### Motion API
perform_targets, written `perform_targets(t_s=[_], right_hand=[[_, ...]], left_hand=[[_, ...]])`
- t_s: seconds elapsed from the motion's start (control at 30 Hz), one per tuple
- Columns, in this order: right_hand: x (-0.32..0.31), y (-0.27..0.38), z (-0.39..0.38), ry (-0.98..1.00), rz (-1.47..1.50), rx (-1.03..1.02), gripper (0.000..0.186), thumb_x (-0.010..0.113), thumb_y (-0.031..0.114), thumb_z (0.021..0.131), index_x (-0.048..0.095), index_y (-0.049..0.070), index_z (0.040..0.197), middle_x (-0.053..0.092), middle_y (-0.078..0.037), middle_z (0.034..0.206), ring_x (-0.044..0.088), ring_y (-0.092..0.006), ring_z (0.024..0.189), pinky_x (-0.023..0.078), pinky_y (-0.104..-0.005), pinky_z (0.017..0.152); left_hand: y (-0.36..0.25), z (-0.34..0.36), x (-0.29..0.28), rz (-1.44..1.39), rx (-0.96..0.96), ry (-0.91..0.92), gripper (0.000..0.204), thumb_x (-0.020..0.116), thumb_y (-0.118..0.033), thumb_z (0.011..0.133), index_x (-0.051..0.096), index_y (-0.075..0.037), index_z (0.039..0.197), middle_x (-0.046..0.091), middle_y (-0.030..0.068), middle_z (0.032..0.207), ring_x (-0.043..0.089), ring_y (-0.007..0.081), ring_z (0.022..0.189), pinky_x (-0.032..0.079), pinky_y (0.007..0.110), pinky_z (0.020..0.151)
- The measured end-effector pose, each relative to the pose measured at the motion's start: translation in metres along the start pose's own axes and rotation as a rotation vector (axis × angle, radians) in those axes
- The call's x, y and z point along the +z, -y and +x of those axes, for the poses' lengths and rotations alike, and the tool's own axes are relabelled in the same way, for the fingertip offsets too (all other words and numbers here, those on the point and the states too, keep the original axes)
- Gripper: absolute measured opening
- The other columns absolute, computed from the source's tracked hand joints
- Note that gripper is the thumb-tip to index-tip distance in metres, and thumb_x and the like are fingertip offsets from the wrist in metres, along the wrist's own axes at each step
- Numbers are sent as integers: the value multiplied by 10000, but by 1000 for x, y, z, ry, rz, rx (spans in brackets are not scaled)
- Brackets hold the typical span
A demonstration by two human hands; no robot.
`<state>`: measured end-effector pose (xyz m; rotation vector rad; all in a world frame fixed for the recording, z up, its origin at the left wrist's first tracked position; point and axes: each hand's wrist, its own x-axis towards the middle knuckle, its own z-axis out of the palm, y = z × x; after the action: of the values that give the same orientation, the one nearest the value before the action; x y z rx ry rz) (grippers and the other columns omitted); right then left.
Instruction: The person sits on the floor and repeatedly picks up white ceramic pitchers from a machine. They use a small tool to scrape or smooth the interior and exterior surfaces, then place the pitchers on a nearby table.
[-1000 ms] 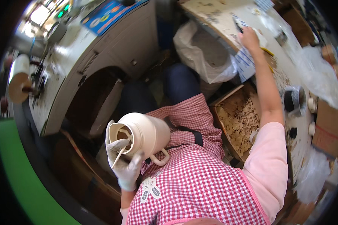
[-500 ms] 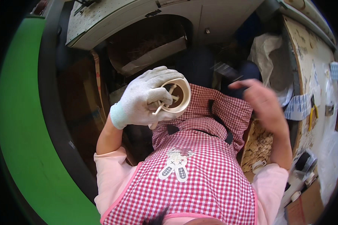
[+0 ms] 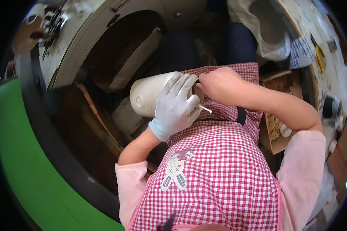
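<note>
My left hand [image 3: 176, 104], in a pale grey knit glove, is closed round a cream plastic jug [image 3: 144, 96] lying sideways above my apron. A thin white branched plastic piece [image 3: 205, 109] pokes out past the glove near the jug's open end. My bare right hand [image 3: 219, 85] is at that open end, fingers bent and pressed together; whatever they hold is hidden.
A cardboard box [image 3: 277, 144] of thin tan pieces sits right of my lap. The right bench [image 3: 304, 19] carries yellow-handled pliers [image 3: 320, 57] and plastic bags. A white sack [image 3: 254, 23] stands beyond my knees. A cluttered white counter [image 3: 68, 40] runs at upper left.
My right hand has come from the right bench with a dark tool to the jug's mouth, where that tool is now hidden. The jug has tipped onto its side, base to the left.
</note>
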<state>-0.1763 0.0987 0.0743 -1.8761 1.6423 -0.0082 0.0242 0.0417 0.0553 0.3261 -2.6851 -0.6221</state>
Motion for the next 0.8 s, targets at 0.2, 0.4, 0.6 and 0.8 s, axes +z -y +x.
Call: perform_targets(t_s=[0.2,0.4,0.6,0.8], right_hand=[[-11,-17,-36,417,662,150,559,343,373,1135,660,-32,916,558,-55,514,558,-168,416,545,-351,633],[27,-23,-35,863,971,310,503,301,398,1136,572,31,925,486,19,529,434,-99,373,415,-255,404],[51,-18,-14,1058,1607,303,442,334,408,1153,515,83,914,434,21,531,358,-63,386,318,-202,375],[-18,-11,-29,433,1590,167,528,368,469,1144,550,63,860,465,4,491,408,-90,335,373,-218,351]], left_hand=[[-7,-27,2,65,-63,-157,358,921,-255,728,599,-120,810,700,165,1312,649,360,1270,461,515,1118],[-23,-40,26,143,76,-57,313,845,-295,766,603,-112,844,684,181,1334,641,360,1278,461,528,1125],[-19,-46,20,209,-17,-127,316,844,-261,698,627,-119,879,657,158,1385,612,358,1317,438,537,1143],[75,-33,-46,393,-222,-657,624,950,-238,687,647,-108,1217,669,150,1378,599,353,1339,403,540,1173]])
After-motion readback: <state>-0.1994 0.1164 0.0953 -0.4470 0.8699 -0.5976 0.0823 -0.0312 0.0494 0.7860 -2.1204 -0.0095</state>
